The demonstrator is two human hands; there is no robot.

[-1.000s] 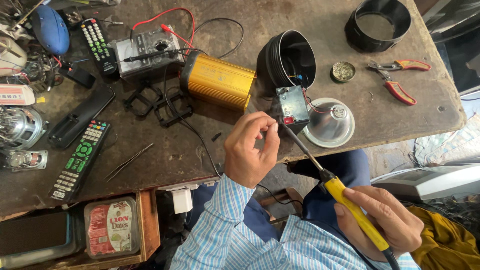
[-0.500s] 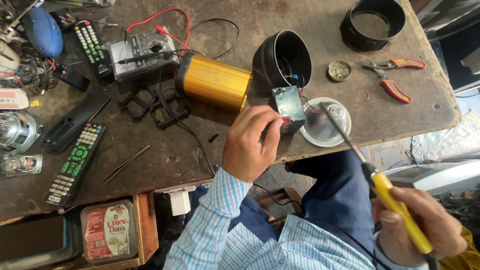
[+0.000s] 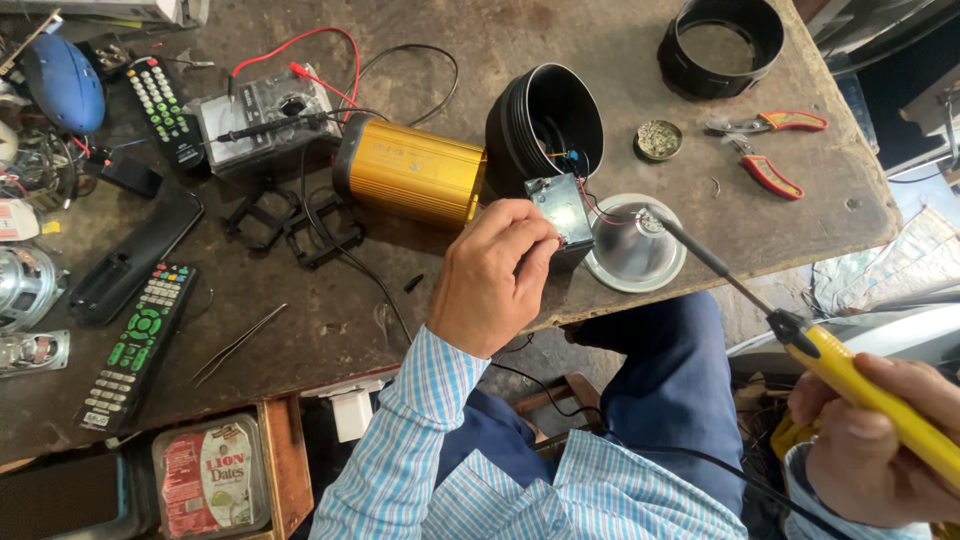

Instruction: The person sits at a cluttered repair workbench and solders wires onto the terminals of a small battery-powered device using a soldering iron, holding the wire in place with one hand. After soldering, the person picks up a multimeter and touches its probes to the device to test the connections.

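Fingers point(image 3: 535, 250) of the left hand point(image 3: 490, 280) pinch a small dark circuit board point(image 3: 562, 205) by its edges — light, stiff, fragile on thin wires. Right hand point(image 3: 880, 440) grips a yellow-handled soldering iron point(image 3: 850, 375), tip just beside the board.

Left hand point(image 3: 495, 275) pinches circuit board point(image 3: 562, 207); right hand point(image 3: 880, 445) grips soldering iron point(image 3: 800, 340).

Worn brown workbench point(image 3: 500, 40) — daylit

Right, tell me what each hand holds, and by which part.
The left hand pinches the small circuit board by its lower edge. The right hand grips the soldering iron by its yellow handle.
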